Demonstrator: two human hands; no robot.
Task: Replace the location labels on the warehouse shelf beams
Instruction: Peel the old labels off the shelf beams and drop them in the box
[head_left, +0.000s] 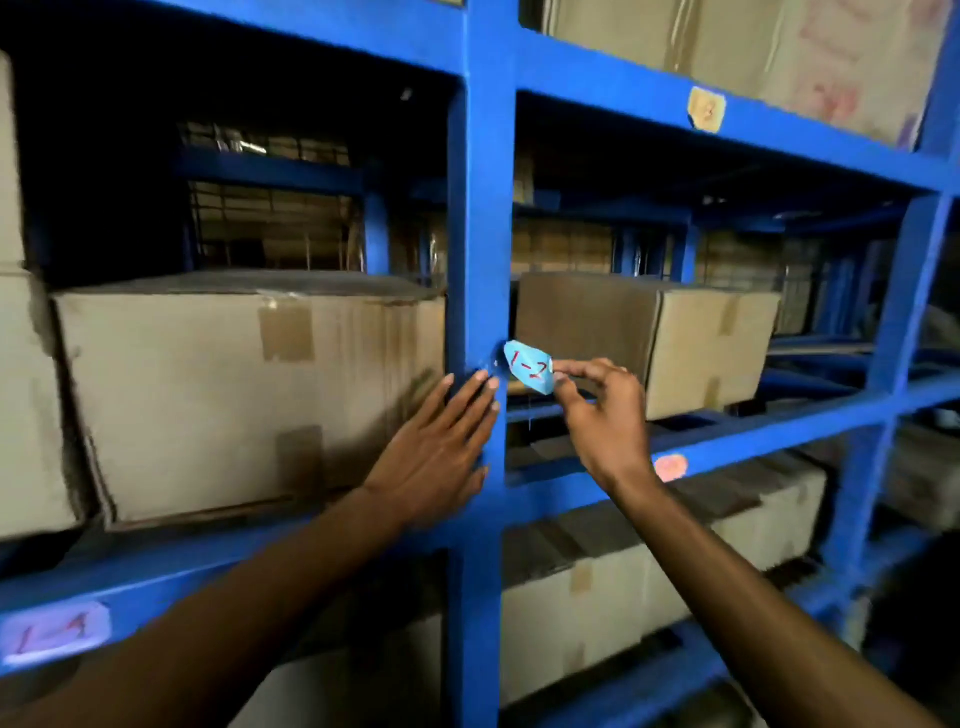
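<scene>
From the head camera, the right hand (597, 410) pinches a light blue label (527, 367) marked "1-2" between thumb and fingertip. One edge of the label sits at the blue post (480, 249), and the rest sticks out, maybe so it can be peeled or pressed. The left hand (434, 457) lies flat and open on the post, likely to steady it. Brown boxes (234, 395) fill the shelves, taped shut, so I cannot tell what is inside. Another label (54, 633) sits on the lower beam (218, 564).
</scene>
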